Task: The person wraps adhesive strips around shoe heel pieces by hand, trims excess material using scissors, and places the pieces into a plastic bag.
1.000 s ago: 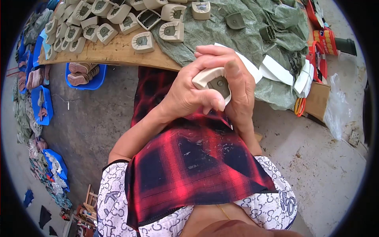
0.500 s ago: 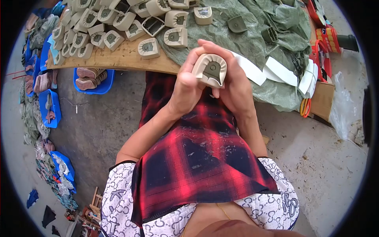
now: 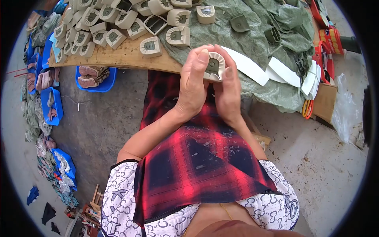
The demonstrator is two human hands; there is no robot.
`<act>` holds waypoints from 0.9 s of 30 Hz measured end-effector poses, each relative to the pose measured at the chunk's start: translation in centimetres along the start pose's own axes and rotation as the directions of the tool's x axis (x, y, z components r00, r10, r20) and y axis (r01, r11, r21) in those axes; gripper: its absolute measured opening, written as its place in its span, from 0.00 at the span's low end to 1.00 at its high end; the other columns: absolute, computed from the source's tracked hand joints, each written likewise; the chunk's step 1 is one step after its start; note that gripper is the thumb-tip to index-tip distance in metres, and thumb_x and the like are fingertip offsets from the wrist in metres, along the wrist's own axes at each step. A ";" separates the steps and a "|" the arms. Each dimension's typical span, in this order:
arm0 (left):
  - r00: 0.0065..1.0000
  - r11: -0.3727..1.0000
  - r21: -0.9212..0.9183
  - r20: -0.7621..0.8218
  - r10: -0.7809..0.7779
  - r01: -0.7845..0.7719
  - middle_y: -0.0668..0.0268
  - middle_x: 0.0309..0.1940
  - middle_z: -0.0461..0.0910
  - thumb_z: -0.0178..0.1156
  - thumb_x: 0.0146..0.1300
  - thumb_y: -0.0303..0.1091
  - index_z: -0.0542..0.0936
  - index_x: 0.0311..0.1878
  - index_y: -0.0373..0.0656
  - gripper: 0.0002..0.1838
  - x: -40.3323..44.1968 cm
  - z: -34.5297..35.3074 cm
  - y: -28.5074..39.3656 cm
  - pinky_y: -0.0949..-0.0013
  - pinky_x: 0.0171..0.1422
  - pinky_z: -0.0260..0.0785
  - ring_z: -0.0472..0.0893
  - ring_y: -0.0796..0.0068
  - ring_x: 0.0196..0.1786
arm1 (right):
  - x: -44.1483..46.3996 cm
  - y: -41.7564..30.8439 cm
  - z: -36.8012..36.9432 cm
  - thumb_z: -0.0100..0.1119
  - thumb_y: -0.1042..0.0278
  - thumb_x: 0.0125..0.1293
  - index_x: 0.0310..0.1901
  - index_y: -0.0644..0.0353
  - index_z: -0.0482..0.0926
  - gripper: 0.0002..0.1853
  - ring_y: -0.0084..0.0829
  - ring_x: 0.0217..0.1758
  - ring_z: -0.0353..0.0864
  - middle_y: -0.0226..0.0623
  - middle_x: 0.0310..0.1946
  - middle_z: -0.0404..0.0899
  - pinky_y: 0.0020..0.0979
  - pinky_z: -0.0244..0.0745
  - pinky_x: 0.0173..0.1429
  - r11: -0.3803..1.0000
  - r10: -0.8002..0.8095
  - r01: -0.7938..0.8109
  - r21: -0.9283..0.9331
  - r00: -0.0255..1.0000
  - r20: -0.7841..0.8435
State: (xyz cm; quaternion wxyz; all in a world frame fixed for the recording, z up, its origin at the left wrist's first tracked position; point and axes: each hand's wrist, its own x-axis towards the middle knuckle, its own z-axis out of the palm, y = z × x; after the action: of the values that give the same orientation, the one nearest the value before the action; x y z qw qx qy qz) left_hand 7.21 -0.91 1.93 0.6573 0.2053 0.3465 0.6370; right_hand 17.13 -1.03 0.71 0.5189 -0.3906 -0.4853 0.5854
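Between my two hands is a cream heel-shaped piece [image 3: 213, 68] with a pleated rim and a grey-green centre bearing a round stud. My left hand [image 3: 192, 85] wraps its left side, thumb against the rim. On the right side my right hand [image 3: 228, 93] closes round it, thumb near the lower right edge. The piece is held over the table's front edge, with its open face towards me. Similar cream pieces [image 3: 150, 47] lie on the wooden table [image 3: 118, 60]. A loose grey-green insert [image 3: 240, 23] rests on the green sheet [image 3: 272, 93].
White strips [image 3: 246, 67] lie on the sheet at right, near a cardboard box [image 3: 326, 102] and clear plastic [image 3: 344, 110]. A blue basket [image 3: 96, 85] with pink soles stands below the table. More blue baskets [image 3: 52, 106] line the left.
The cream piece has turned so its curved rim points away from me. My hands have closed more upright around it, and my right hand has shifted left. The view has moved slightly.
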 end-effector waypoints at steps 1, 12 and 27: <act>0.999 0.997 0.069 -0.009 0.047 -0.046 0.67 0.45 0.76 0.48 0.75 0.50 0.72 0.57 0.39 0.23 -0.1 -0.1 -0.4 0.71 0.56 0.69 0.76 0.80 0.48 | -0.1 0.3 0.3 0.38 0.52 0.79 0.65 0.64 0.67 0.26 0.31 0.64 0.70 0.43 0.61 0.72 0.31 0.62 0.68 0.998 -0.038 0.036 -0.045 0.998 -0.042; 0.991 0.978 0.166 -0.011 0.131 -0.128 0.66 0.47 0.74 0.47 0.76 0.50 0.69 0.59 0.39 0.23 1.5 -2.0 -0.3 0.72 0.55 0.69 0.75 0.80 0.50 | 2.0 0.0 0.2 0.39 0.50 0.79 0.68 0.57 0.64 0.25 0.29 0.61 0.72 0.36 0.59 0.71 0.35 0.65 0.68 0.775 0.215 -0.319 0.546 0.945 0.247; 0.998 0.972 0.227 -0.012 0.063 -0.058 0.59 0.49 0.77 0.47 0.75 0.46 0.70 0.58 0.38 0.21 1.8 -3.2 -0.6 0.66 0.53 0.75 0.80 0.72 0.47 | 2.1 -0.8 -1.2 0.46 0.51 0.77 0.68 0.57 0.64 0.25 0.28 0.58 0.74 0.37 0.57 0.73 0.34 0.67 0.66 0.835 0.357 -0.421 0.354 0.905 0.232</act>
State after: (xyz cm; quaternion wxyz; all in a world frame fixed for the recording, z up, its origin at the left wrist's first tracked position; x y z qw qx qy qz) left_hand 5.23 0.23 -1.02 0.6065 0.2832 0.4168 0.6150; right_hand 18.16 1.20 1.33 0.4168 -0.3210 -0.3062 0.7934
